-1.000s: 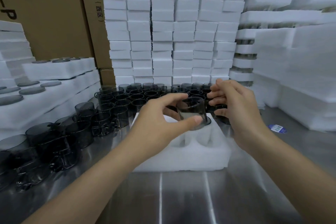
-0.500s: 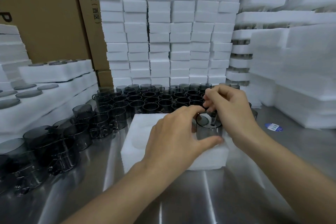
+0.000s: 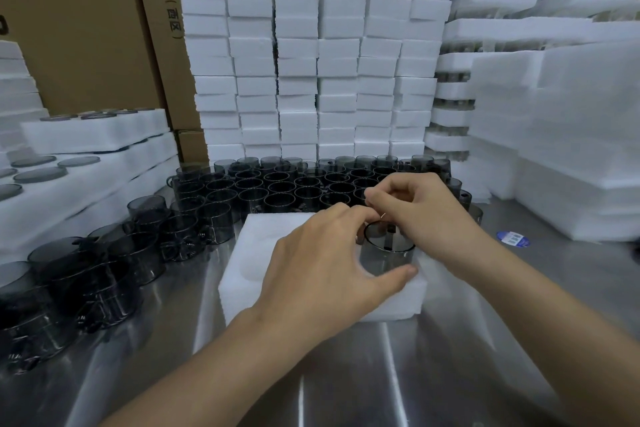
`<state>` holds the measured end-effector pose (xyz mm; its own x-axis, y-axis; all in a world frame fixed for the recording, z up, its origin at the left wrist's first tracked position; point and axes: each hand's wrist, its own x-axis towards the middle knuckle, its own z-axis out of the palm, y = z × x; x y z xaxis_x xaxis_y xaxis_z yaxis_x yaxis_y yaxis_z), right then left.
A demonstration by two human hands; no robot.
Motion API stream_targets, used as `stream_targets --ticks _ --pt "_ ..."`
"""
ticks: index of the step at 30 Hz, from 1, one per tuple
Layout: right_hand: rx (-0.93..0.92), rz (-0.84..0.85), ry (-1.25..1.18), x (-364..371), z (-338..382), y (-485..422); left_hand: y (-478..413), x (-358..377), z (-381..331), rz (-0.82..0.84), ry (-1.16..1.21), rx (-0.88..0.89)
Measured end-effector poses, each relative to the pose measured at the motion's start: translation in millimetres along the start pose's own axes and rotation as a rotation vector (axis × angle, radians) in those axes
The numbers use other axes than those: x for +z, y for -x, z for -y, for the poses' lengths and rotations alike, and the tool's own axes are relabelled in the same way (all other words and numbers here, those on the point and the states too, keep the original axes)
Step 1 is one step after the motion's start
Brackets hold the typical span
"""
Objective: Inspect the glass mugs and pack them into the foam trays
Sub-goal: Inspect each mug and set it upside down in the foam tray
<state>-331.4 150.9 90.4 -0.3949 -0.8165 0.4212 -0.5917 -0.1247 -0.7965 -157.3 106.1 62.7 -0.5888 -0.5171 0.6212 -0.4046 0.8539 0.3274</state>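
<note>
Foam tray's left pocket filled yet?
No, the left pocket of the foam tray shows bare foam; its only mug stands at the right end.

The person's left hand [image 3: 322, 263] and right hand [image 3: 426, 215] were bare, and both forearms were bare too, as far up as showed

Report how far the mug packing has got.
Done: filled foam trays are stacked at the left, grey glass rounds showing on top. In hand: the left hand grips a glass mug standing in the tray on the table, the right hand at its rim; the recess beside it looks empty. Left: dozens of loose mugs stand behind and to the left.
</note>
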Motion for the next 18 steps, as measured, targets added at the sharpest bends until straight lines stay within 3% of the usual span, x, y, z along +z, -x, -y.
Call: stream_targets --ticks 11,15,18 --pt "-0.033 -0.033 0.201 9 -10 0 -2 -7 0 0.125 0.004 0.010" --pt "-0.085 0.013 0.418 13 -15 1 1 -4 1 0.143 -0.085 0.053" --pt "-0.067 0.040 0.388 14 -17 -1 2 -4 2 0.147 -0.087 0.052"
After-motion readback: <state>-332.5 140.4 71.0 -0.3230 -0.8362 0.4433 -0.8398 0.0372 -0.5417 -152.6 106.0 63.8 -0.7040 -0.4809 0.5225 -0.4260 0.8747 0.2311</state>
